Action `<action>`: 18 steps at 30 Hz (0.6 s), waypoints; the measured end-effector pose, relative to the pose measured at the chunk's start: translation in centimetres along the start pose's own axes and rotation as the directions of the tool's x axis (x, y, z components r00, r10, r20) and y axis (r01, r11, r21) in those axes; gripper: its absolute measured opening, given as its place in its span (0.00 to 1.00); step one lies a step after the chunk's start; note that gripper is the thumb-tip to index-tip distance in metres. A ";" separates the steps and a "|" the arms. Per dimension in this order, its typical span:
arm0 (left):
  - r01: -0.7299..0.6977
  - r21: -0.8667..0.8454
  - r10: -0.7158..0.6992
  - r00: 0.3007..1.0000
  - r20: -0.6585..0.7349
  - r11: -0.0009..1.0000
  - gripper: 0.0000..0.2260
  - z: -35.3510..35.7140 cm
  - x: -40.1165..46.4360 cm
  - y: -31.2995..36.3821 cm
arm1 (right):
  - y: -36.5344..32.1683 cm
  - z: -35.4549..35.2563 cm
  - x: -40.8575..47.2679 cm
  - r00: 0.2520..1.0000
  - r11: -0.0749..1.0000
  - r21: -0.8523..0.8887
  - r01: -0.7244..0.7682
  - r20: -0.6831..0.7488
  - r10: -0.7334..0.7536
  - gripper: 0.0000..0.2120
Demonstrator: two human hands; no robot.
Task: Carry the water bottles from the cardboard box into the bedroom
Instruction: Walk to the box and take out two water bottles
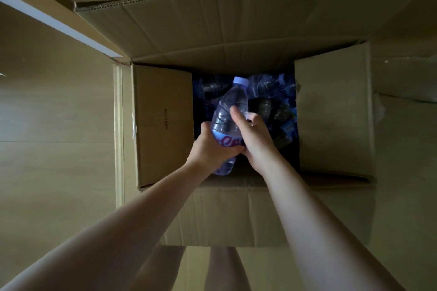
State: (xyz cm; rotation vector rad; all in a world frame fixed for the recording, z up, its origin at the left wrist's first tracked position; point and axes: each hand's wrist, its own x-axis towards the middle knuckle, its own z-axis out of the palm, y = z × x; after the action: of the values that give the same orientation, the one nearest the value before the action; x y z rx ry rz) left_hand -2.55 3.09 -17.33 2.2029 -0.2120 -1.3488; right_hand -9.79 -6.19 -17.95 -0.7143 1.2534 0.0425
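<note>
You are leaning over an open cardboard box (pixel 236 208) standing on a wooden floor (pixel 54 111), its four flaps folded outward. Down inside, more bottles (pixel 272 101) are lying jumbled in deep shadow; how many there are is impossible to count. You are holding one clear water bottle (pixel 230 111) above that pile, within the box opening, tilted so its pale cap is pointing away from you. Your left hand (pixel 210 149) is wrapping around the bottle's lower half, fingers curling under the label. Your right hand (pixel 253 139) is gripping the bottle from the other side, thumb lying along the shoulder and fingers curling behind it out of sight.

The bottle's label is showing pink script on blue, but your hands are covering most of it, so the brand is not readable. Small dark print is running sideways on the left flap (pixel 165 120), too faint to read. Your bare legs (pixel 189 269) are showing below the box, cut off by the frame edge.
</note>
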 end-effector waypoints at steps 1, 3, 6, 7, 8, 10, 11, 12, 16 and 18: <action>0.014 -0.025 -0.014 1.000 -0.015 1.000 0.29 -0.1 0.7 -0.2 | 0.2 -0.8 0.6 0.999 0.998 0.059 -0.035 0.026 0.033 0.21; 0.030 -0.060 -0.031 0.999 -0.018 0.998 0.29 -0.5 2.1 -0.7 | 0.9 -3.0 2.3 0.991 0.992 0.102 -0.080 -0.101 0.091 0.14; 0.006 -0.076 -0.009 0.999 -0.035 0.997 0.29 -0.4 4.8 -1.1 | 2.3 -6.3 6.7 0.927 0.947 -0.263 -0.183 -0.366 0.077 0.08; -0.010 -0.079 0.006 0.999 -0.047 0.997 0.29 -0.3 5.8 -1.3 | 2.9 -6.8 8.2 0.922 0.901 -0.370 -0.227 -0.380 0.076 0.09; -0.029 -0.080 0.024 0.998 -0.056 0.996 0.29 -0.1 6.6 -1.5 | 3.3 -7.1 9.5 0.928 0.857 -0.455 -0.244 -0.366 0.070 0.11; -0.045 -0.083 0.040 0.997 -0.060 0.996 0.29 0.4 8.1 -2.4 | 4.8 -6.9 12.3 0.955 0.768 -0.605 -0.213 -0.296 0.032 0.14; -0.047 -0.092 0.041 0.997 -0.061 0.995 0.29 0.7 8.6 -3.1 | 5.5 -6.5 13.5 0.968 0.701 -0.694 -0.165 -0.250 -0.019 0.16; -0.046 -0.109 0.039 0.997 -0.061 0.993 0.29 0.9 9.0 -3.7 | 6.3 -6.0 14.5 0.978 0.602 -0.792 -0.097 -0.187 -0.089 0.21; -0.062 -0.138 0.056 0.997 -0.047 0.988 0.30 1.1 10.1 -5.7 | 7.7 -4.5 17.3 0.936 -0.429 -0.879 0.207 0.306 -0.176 0.43; -0.085 -0.124 0.083 0.996 -0.024 0.989 0.30 0.7 10.4 -6.3 | 7.8 -4.4 18.7 0.889 -0.629 -0.723 0.287 0.445 -0.105 0.40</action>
State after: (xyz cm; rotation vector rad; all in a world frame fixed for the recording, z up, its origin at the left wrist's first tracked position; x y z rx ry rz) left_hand 0.97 4.01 -28.94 2.0783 -0.2056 -1.2609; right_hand -10.30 -8.82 -38.47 -2.7848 0.3439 1.0647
